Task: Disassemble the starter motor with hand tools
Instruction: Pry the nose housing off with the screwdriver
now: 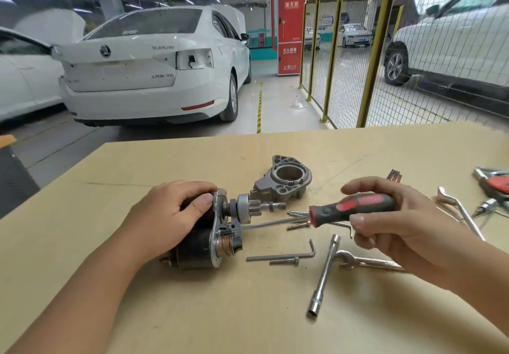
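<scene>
Beside motor-gripping left fingers (192,202) and screwdriver-pinching right fingers (366,222): housing (286,180), wrenches (325,273)

Matt tan board worktop (275,312); dull cast-metal housing (286,180); shiny chromed socket wrench (325,273); rubbery red-black screwdriver (352,208).

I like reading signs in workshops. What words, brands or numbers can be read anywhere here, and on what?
"消火栓": top of the red fire cabinet.
"灭火器箱": its middle panel.
"火警119": its bottom panel.
White sedan: round badge and boot lettering, too blurred to read.
Socket wrench: stamped marks, too small to read.
Screwdriver and starter motor: no readable text.
</scene>
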`<state>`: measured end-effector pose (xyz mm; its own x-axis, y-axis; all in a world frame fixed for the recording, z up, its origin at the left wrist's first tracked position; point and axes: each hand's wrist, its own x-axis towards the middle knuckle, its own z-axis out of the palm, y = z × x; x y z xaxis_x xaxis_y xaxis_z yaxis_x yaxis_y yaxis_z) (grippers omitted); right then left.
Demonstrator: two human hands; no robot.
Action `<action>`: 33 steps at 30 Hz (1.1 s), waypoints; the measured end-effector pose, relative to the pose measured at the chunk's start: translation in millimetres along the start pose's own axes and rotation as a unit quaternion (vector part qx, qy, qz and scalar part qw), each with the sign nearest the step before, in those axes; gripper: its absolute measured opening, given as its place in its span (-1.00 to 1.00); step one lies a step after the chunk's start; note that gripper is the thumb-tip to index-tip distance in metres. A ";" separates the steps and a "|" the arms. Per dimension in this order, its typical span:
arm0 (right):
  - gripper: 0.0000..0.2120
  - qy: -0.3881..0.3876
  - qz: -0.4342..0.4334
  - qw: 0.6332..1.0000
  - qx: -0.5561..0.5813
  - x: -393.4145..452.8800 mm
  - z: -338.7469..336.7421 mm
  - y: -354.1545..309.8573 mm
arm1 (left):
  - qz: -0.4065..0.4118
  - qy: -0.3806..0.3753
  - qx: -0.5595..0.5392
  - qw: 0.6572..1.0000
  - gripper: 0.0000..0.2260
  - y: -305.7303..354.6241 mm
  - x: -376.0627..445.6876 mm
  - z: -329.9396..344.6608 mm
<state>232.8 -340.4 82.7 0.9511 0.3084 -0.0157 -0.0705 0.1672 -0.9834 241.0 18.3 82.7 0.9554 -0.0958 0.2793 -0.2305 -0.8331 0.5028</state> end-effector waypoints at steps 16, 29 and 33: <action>-0.59 0.023 0.022 0.996 -0.083 -3.0 7.6 -1.9 | 0.005 0.046 -0.064 0.997 -0.82 -9.0 0.2 2.5; -0.63 0.004 0.014 0.996 -0.089 -1.4 8.3 -0.4 | 0.028 -0.016 -0.035 0.999 -0.60 -6.5 -3.1 -3.9; -0.73 0.005 0.037 0.994 -0.106 -1.3 3.7 -2.5 | 0.022 -0.016 -0.035 0.999 -0.67 -10.2 -1.2 -3.2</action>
<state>230.7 -337.8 85.9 0.9484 0.3037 -0.0907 -0.0766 -0.0579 -0.9954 241.6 28.6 79.8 0.9491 -0.1506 0.2766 -0.2843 -0.7875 0.5468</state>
